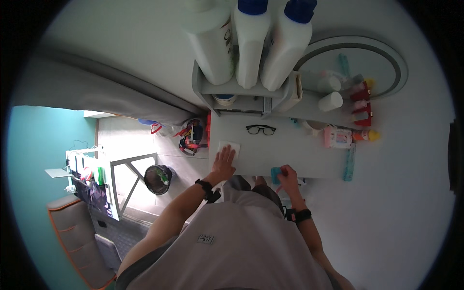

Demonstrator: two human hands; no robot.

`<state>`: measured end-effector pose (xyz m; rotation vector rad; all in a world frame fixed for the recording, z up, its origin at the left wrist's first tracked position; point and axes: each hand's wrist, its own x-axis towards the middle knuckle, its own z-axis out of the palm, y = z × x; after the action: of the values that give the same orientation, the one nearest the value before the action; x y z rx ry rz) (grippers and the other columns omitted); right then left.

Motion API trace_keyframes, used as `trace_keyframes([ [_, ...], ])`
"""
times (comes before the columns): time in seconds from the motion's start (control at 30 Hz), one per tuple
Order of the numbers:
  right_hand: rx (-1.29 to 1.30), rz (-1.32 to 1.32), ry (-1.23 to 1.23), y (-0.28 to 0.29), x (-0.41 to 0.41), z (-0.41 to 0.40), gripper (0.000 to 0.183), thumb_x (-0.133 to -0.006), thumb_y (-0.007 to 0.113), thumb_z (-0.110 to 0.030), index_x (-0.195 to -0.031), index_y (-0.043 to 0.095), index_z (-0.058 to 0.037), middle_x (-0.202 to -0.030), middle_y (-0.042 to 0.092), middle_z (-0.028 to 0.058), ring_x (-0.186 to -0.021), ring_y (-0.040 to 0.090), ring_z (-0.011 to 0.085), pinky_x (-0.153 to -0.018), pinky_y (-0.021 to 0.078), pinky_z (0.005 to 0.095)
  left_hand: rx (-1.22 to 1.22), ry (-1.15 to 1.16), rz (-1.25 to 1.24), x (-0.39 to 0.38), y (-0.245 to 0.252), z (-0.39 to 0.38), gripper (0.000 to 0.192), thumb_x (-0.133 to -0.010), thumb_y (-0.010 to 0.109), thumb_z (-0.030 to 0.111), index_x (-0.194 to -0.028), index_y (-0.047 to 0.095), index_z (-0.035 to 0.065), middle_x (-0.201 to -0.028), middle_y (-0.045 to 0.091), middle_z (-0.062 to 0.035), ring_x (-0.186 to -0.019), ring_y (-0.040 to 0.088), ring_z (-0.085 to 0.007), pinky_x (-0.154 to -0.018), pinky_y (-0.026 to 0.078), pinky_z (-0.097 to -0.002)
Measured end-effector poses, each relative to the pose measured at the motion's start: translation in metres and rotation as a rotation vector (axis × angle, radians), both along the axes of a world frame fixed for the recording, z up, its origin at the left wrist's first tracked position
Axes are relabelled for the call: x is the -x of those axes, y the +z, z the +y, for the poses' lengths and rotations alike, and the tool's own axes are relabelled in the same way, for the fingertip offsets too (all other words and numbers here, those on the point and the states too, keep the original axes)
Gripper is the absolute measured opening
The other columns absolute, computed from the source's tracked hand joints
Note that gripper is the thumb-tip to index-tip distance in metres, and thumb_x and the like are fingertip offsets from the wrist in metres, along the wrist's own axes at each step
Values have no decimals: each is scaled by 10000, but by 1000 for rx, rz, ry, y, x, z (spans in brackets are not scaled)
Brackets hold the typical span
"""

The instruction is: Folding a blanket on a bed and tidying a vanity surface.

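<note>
My left hand (224,164) lies palm down at the left end of the white desk (304,159), its fingers spread over a folded white tissue or cloth (233,145). At the desk's front edge, my right hand (289,179) has its fingers bent against a small teal case (275,175). Part of the case is behind the fingers, and its contents cannot be made out. Black-framed eyeglasses (261,129) rest farther back, between and beyond both hands.
Large white bottles (250,47) stand on a grey shelf (246,90) at the back. To the right are a round mirror (348,69), a white cup (330,101), a pink packet (338,137) and a teal strip (349,163). A mesh waste bin (158,179) stands on the floor at left.
</note>
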<state>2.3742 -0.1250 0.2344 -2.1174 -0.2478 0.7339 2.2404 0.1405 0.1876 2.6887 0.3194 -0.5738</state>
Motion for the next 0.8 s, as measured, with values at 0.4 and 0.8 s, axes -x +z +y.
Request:
trace_keyframes([
  [0.4,-91,114,-72,1,3,0,222,-661,589,-99,-850,545,8,-710,554,83,-660,514,148,-618,434,288,-117,38,86,-88,-5,22,709,-828,459,334,-1390,107,84,-1450,17,-150,-1336,66,-298,-1052,126,-494],
  [0.8,-88,-78,155,2,0,22,215,-652,597,-63,-848,541,5,-705,552,72,-626,498,136,-593,428,270,68,170,-5,-19,0,-20,778,-764,536,345,-1378,147,70,-1452,28,-145,-1341,39,-301,-1041,104,-537],
])
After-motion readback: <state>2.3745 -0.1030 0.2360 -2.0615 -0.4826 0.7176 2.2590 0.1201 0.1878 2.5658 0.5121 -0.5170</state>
